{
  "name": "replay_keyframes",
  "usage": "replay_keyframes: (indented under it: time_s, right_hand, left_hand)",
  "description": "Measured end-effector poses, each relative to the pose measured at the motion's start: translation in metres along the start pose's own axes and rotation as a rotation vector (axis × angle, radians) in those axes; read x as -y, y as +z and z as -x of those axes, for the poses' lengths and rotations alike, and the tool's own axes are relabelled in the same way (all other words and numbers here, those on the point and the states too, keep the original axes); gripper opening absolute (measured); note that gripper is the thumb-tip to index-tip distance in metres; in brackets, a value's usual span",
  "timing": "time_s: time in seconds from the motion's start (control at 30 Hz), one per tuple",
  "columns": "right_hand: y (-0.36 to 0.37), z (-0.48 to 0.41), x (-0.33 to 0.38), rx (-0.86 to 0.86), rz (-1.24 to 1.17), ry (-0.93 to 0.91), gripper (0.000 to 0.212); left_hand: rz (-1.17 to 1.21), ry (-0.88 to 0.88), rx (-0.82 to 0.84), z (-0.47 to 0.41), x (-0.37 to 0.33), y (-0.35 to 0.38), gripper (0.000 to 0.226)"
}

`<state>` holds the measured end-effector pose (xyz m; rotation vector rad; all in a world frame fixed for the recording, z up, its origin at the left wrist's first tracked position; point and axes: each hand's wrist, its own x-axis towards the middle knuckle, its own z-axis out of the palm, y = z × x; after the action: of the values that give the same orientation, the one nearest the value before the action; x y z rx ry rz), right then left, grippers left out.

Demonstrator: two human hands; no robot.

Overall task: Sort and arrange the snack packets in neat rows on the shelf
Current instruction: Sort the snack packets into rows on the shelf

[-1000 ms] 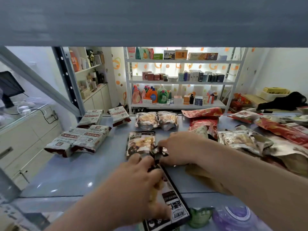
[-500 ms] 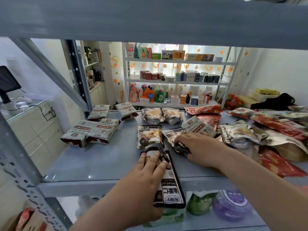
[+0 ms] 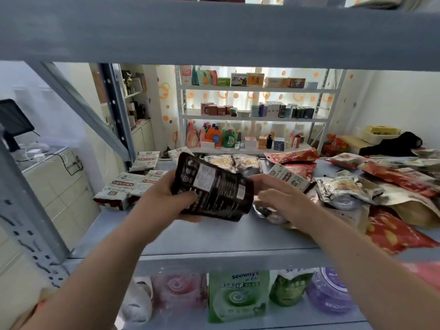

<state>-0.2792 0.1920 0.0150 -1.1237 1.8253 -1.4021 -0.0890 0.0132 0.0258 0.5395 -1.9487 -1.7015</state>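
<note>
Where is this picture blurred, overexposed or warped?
Head view: strong backlight glows through the far shelf unit; the black packet in the left hand shows slight motion smear, small print unreadable; the wide-angle lens makes the grey upright post lean.

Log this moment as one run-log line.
left hand: holds black packet above shelf | right hand: at packet's right edge, hold unclear | white packets: rowed at left
</note>
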Motion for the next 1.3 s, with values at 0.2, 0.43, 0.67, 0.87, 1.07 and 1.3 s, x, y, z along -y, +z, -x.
replay_keyframes:
  time_s: [0.2,0.43,0.67,0.87,1.07,1.3]
  right_hand:
    - [0.024,-0.017,-0.009,-0.121,-0.591,-0.004,0.038]
    - [0.003,-0.007,-0.017,-0.568,0.123,-0.055,0.041]
    - [0.007,-0.009,-0.033,-0.457,0.883,-0.329,0.046]
    - [0.015,-0.008,-0.034,-0.485,0.940,-0.329,0.045]
    - [0.031,0.006,-0.044,-0.555,0.999,-0.444,0.049]
    - [0.057,0.025,-0.061,-0.463,1.086,-0.612,0.053]
  left_hand:
    - [0.207,-0.078,0.017,-0.046,0.005,0.016,0.028]
    - [-0.860,0.199,0.028,-0.067,0.039,0.028,0.061]
    - [-1.093,0.431,0.163,-0.057,0.062,0.023,0.032]
    - [-1.084,0.452,0.175,-0.053,0.067,0.016,0.038]
    - [-1.123,0.340,0.231,-0.082,0.071,0.032,0.053]
    - [-0.592,0.290,-0.007,-0.070,0.066,0.017,0.031]
